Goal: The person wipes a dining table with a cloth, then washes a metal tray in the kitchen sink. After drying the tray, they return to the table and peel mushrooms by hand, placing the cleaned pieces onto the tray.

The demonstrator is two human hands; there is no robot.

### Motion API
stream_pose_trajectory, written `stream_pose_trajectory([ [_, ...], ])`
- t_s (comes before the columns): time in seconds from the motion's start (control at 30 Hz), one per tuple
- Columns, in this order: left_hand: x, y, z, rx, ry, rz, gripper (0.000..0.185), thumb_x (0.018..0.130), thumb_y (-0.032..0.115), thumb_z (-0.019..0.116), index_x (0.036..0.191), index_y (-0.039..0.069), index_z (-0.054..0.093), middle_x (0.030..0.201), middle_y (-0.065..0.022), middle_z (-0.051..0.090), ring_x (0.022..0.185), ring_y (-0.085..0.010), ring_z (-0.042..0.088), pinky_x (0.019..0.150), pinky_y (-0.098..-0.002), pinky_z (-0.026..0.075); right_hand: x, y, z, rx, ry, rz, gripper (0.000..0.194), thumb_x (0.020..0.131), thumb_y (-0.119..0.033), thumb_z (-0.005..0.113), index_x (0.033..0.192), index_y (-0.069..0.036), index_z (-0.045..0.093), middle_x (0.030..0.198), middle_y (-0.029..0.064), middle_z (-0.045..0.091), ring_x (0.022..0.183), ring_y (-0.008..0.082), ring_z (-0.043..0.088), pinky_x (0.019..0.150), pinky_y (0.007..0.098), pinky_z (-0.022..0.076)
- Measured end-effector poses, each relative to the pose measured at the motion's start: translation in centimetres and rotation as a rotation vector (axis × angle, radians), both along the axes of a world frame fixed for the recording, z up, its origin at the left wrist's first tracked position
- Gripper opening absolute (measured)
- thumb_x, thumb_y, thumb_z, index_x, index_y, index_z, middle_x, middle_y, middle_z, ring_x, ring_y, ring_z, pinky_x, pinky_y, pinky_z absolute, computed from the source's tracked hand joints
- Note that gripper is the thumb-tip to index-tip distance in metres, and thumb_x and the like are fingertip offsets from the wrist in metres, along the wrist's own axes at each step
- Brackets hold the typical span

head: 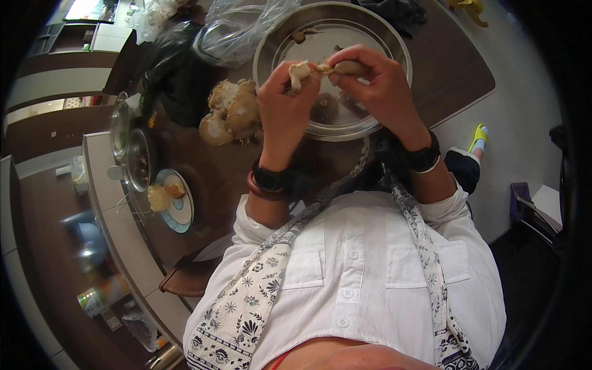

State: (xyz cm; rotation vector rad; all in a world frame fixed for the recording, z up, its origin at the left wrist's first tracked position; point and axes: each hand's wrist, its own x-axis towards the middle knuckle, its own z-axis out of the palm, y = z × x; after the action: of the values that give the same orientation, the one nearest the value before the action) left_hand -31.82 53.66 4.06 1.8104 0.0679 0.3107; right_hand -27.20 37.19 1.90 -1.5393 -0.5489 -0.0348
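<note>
Above the wide stainless steel basin [401,51], both hands are raised close together. My left hand [284,108] pinches a pale mushroom piece [299,71] between thumb and fingers. A mushroom with a tan cap [349,68] is gripped in my right hand [388,88], its stem end pointing at the left fingertips. Whether the two pieces are still joined, I cannot tell. Small dark mushroom scraps [298,36] lie inside the basin. Just left of my left wrist, a cluster of mushrooms [231,113] with tan caps rests on the dark wooden table [217,171].
A clear plastic bag [240,32] and a black plastic bag [173,69] lie left of the basin. Farther left are a metal bowl [138,159] and a blue-rimmed plate [185,217] with food pieces. A dark cloth [397,14] sits behind the basin.
</note>
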Motion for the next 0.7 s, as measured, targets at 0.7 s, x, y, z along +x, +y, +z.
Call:
stream_pose_trajectory([
  [0.7,0.14,0.61,0.12,-0.178,0.096,-0.133,0.018,0.086,0.006,0.069,0.103,0.000,0.069,0.087,0.0000,0.067,0.076,-0.0054,0.059,0.068,-0.0191,0.046,-0.03,-0.39,0.06,-0.073,0.095,-0.048,0.019,0.087,-0.006,0.070,0.105,-0.002,0.068,0.095,0.0030,0.070,0.086,0.0063,0.064,0.076,0.0211,0.0527],
])
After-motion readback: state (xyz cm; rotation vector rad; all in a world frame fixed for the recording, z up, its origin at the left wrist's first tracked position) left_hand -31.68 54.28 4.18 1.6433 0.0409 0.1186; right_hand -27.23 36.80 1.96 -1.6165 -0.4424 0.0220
